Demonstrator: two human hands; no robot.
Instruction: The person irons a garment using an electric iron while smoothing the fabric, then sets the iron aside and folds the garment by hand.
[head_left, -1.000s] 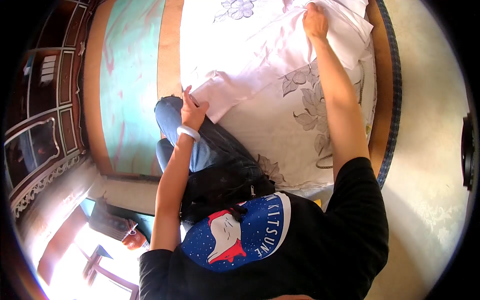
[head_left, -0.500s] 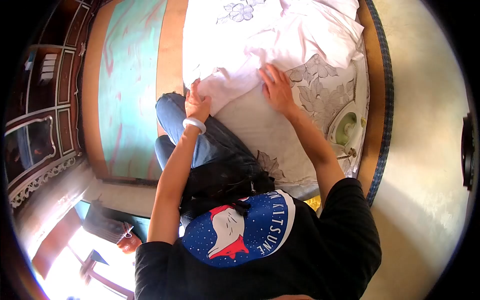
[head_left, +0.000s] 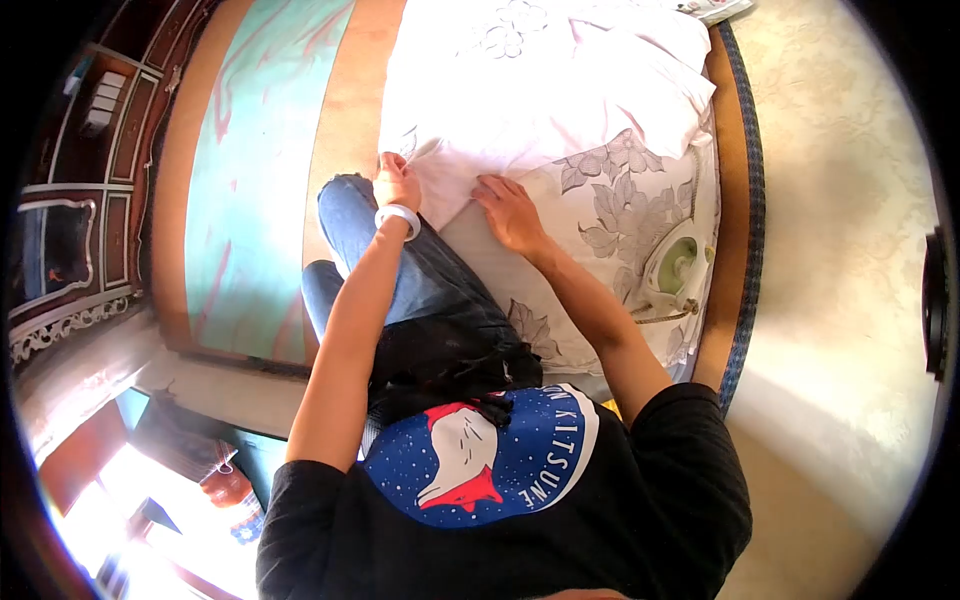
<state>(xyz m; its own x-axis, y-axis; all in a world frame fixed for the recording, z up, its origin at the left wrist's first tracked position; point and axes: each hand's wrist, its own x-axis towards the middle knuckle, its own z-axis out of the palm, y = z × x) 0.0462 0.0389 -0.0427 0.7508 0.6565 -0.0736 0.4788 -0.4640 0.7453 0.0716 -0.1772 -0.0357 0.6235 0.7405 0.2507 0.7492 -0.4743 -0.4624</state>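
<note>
A white garment (head_left: 560, 110) is spread over a pale cloth with grey flower prints (head_left: 640, 215). My left hand (head_left: 397, 183), with a white bangle at the wrist, is at the garment's near left end, fingers curled together on the fabric. My right hand (head_left: 508, 212) rests by the garment's near edge, its fingertips on the cloth and its fingers slightly spread. Further right, a white and green iron (head_left: 675, 265) lies on the flowered cloth with its cord beside it.
My bent knee in jeans (head_left: 350, 210) is just left of the cloth. A green marbled panel (head_left: 265, 130) runs along the left, with a dark carved cabinet (head_left: 115, 160) beyond it. A dark blue woven edge (head_left: 748, 200) borders the right side.
My right hand has come down from the garment's far right part to its near edge, close to my left hand. The iron has come into view, and the camera view has shifted slightly.
</note>
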